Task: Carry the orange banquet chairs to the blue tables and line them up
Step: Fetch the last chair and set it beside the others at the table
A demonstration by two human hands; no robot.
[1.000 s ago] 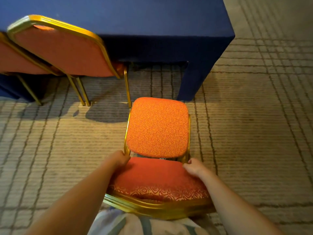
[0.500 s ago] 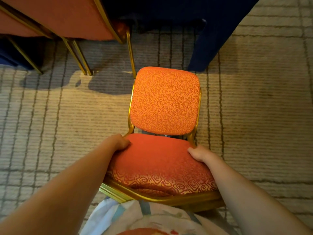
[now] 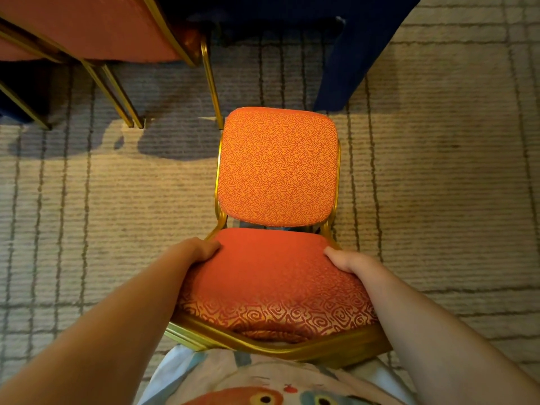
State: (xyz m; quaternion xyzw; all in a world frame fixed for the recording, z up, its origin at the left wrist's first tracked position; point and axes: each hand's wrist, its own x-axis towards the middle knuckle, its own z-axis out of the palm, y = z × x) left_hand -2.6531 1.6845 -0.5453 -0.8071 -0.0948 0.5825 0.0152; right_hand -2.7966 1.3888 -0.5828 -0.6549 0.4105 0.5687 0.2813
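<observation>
Since a second ago the view has tipped downward: the blue tabletop's flat surface has slid off the upper edge, and only its hanging blue cloth (image 3: 359, 54) shows, cut off at the top. Over the last half second almost nothing has shifted.

The orange banquet chair (image 3: 277, 168) stands in the middle of the frame, seen from behind and above. The front edge of its patterned seat lies just beside the lower corner of the cloth. Its legs are hidden under the seat and backrest, so it cannot be told whether the feet touch the carpet (image 3: 453, 171).

The left hand (image 3: 198, 252) grips the left edge of the padded backrest and the right hand (image 3: 347, 260) grips the right edge. Each thumb lies on the front padding, while the fingers curl round behind and out of sight. The gold top rail of the backrest sits close against the person's printed shirt (image 3: 263, 381), which is cropped by the bottom edge.

At the upper left a neighbouring chair (image 3: 96, 27) is tucked at the cloth. Its back is cut off by the frame, and one gold leg comes down just beside the held chair's front left corner. Whether they touch cannot be told. Further left, only a sliver of another orange back and one leg can be seen.
</observation>
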